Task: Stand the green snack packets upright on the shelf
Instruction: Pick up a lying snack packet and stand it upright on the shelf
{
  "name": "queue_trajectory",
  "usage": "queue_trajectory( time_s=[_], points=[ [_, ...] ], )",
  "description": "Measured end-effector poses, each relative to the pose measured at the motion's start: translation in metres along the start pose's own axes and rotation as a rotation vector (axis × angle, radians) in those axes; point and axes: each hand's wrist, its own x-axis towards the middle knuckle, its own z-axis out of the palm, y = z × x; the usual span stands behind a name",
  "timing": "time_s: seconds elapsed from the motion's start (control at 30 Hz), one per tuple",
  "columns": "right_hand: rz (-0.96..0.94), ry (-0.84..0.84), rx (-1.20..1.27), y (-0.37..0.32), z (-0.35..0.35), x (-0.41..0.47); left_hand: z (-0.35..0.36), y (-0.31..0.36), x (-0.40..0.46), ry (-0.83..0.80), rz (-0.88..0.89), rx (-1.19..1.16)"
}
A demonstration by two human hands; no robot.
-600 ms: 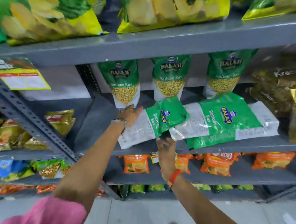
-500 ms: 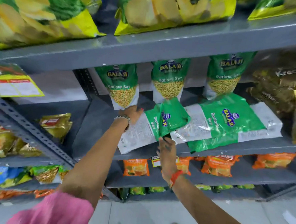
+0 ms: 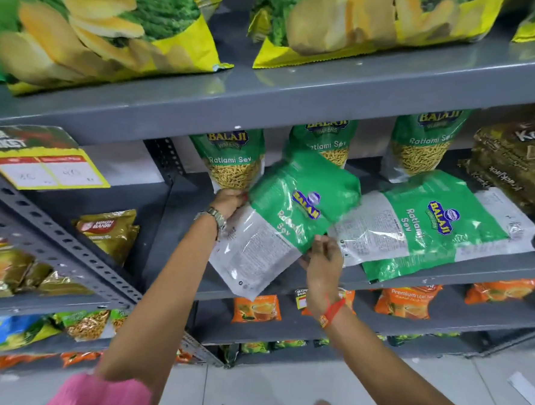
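Both hands are on one green snack packet (image 3: 293,216), which is tilted with its green end raised toward the back of the grey shelf (image 3: 462,270) and its white end hanging past the shelf's front edge. The left hand (image 3: 228,201) grips the packet's upper left edge, fingers curled round it; the right hand (image 3: 322,259) pinches the lower right edge, though how far its fingers wrap underneath is hard to tell from here. This looks like the lifting step: the packet is off the flat but not yet upright.

The next move, as I judge it, calls for swinging the white end down onto the shelf and pushing the packet back until it stands on its base.

Three upright packets (image 3: 234,162) already stand at the back of the shelf, and the raised end overlaps the middle one, so it may knock that over. A second flat packet (image 3: 437,225) lies on the shelf just right of the held one, touching it, and crowds the spot. Brown biscuit packs (image 3: 519,161) fill the shelf's right end.
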Motion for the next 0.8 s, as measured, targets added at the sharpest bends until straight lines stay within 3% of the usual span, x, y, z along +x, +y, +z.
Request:
queue_trajectory(
  time_s=[0.07, 0.23, 0.43, 0.53, 0.63, 0.67, 0.73, 0.8],
  points=[
    [-0.139, -0.035, -0.101, -0.008, 0.012, 0.007, -0.022, -0.012, -0.002, 0.084, -0.016, -0.145],
    [-0.426, -0.192, -0.277, -0.036, 0.035, 0.026, -0.045, -0.027, -0.016, 0.077, -0.166, -0.407],
    [-0.394, -0.299, -0.343, -0.038, 0.047, 0.048, -0.033, -0.031, -0.022, 0.233, -0.139, -0.596],
    [-0.353, -0.323, -0.335, -0.041, 0.048, 0.050, -0.028, -0.032, -0.026, 0.393, -0.054, -0.574],
    [-0.271, -0.354, -0.260, -0.040, 0.044, 0.052, -0.013, -0.027, -0.052, 0.672, 0.204, -0.439],
    [-0.263, -0.371, -0.269, -0.039, 0.042, 0.052, -0.005, -0.026, -0.067, 0.683, 0.313, -0.388],
    [-0.278, -0.394, -0.337, -0.034, 0.039, 0.058, 0.017, -0.028, -0.091, 0.557, 0.478, -0.245],
    [-0.262, -0.380, -0.410, -0.032, 0.037, 0.061, 0.038, -0.032, -0.103, 0.429, 0.503, -0.039]
  ],
)
